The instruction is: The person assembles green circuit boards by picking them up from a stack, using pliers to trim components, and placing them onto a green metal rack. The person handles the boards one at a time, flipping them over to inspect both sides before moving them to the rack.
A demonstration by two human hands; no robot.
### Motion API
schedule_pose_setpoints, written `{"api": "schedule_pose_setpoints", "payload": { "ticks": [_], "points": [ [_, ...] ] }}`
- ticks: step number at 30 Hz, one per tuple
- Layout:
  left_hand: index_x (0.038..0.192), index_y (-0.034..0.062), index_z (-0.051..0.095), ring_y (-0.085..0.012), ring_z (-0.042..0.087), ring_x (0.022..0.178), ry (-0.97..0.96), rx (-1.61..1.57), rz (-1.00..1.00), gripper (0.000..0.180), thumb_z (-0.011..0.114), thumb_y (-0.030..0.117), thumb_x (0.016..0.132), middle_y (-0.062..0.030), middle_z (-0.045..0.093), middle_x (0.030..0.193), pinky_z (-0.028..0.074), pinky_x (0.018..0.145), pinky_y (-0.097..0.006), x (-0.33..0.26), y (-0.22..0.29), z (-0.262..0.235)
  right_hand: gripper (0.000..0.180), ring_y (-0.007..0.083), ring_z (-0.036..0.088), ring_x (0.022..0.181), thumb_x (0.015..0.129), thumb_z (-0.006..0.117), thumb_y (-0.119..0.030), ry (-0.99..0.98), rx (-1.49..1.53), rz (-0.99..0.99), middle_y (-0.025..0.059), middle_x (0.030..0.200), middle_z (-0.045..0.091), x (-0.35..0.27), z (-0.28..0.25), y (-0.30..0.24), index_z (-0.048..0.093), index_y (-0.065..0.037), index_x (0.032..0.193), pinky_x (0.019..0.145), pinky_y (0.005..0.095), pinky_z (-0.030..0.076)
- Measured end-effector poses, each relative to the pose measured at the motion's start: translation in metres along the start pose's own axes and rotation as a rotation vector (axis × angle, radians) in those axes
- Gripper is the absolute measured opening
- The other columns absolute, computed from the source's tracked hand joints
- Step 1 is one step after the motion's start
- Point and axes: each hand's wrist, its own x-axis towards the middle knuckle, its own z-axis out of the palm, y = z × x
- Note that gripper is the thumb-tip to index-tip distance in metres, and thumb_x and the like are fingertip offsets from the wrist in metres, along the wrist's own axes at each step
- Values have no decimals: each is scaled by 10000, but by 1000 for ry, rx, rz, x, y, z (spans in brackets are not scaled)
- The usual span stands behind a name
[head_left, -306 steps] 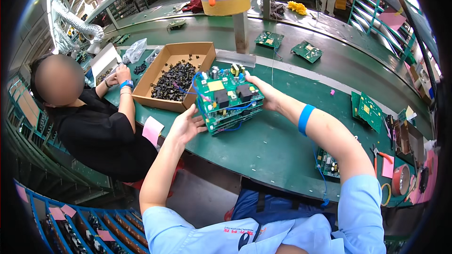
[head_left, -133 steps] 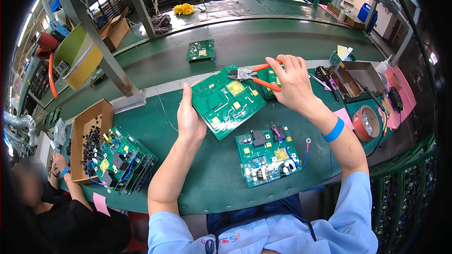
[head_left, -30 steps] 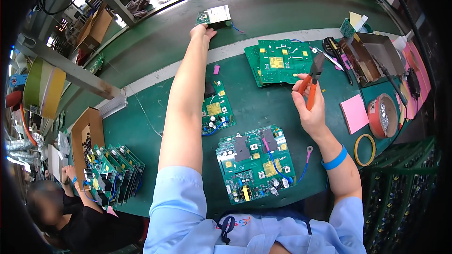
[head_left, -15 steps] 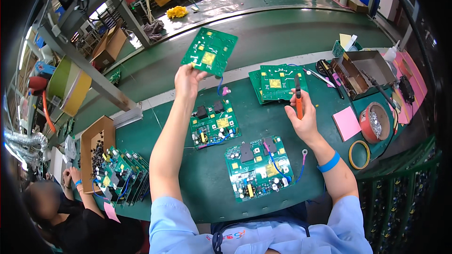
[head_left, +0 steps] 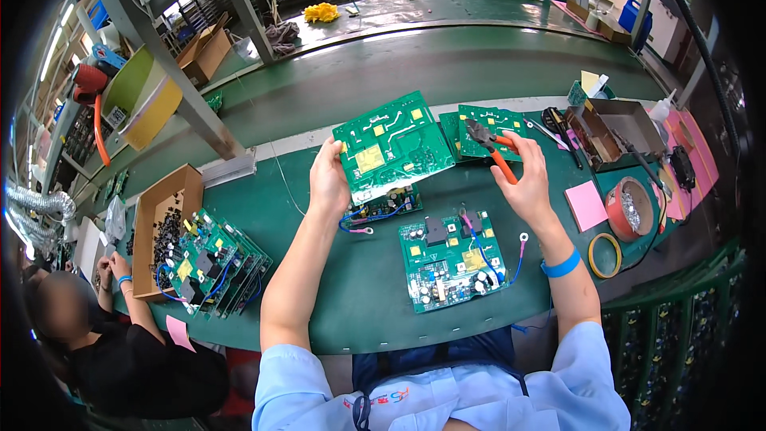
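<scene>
Green and crowded with parts, a populated circuit board (head_left: 447, 271) lies on the table (head_left: 343, 303) closest to the body, its lead (head_left: 522, 251) curling off the right side; to the left stands a stack of boards (head_left: 209, 267). Beyond these, the right hand (head_left: 528, 179) is loosely curled round the orange-handled cutters (head_left: 503, 166), their head just beside the raised board (head_left: 395, 144); how far the jaws are parted I cannot tell. The left hand (head_left: 328, 179) is closed on that board's left edge, tilting it above the table, solder face up.

Good handling here would mean gripping by the edge only, bracing the board before the blades touch, keeping their tips off pads and traces, and sparing the component board (head_left: 391, 206) partly hidden underneath. Farther back, overlapping boards (head_left: 499, 118) lie near the table's far edge, before the green belt (head_left: 447, 64).
</scene>
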Motion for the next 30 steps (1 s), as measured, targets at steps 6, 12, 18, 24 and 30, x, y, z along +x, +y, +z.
{"api": "schedule_pose_setpoints", "payload": {
  "ticks": [6, 12, 18, 24, 30],
  "points": [
    [1059, -21, 393, -144, 473, 915, -26, 45, 64, 273, 369, 109, 820, -82, 501, 977, 374, 809, -277, -4, 1, 5, 505, 245, 463, 899, 602, 655, -97, -140, 43, 140, 90, 950, 491, -4, -8, 10, 458, -77, 1067, 783, 347, 341],
    [1060, -24, 394, -148, 478, 904, -10, 90, 92, 275, 363, 103, 819, -82, 505, 971, 381, 800, -280, -13, 8, 15, 528, 261, 455, 918, 584, 691, -161, -339, -307, 140, 92, 958, 495, -33, -44, 39, 473, -84, 1059, 786, 363, 346],
    [1068, -22, 389, -147, 498, 865, -15, 49, 36, 285, 366, 108, 816, -79, 510, 944, 407, 770, -286, 0, -4, 0, 543, 264, 456, 890, 570, 699, -152, -285, -243, 173, 92, 945, 494, -48, -53, 56, 472, -74, 1057, 767, 357, 345],
    [1059, 6, 364, -155, 520, 834, -15, 39, -41, 267, 358, 131, 824, -75, 523, 890, 441, 736, -308, -2, -3, 0, 534, 255, 447, 856, 559, 692, -118, -190, -286, -19, 91, 896, 468, -17, -48, 16, 481, -74, 1047, 740, 351, 333],
    [1056, 38, 338, -166, 528, 827, -52, 43, -75, 262, 372, 164, 829, -76, 517, 900, 459, 701, -346, -2, -3, -3, 557, 276, 438, 890, 533, 695, -81, -188, -323, -169, 117, 937, 459, 5, -33, -9, 487, -67, 1050, 772, 369, 336]
  ]
}}
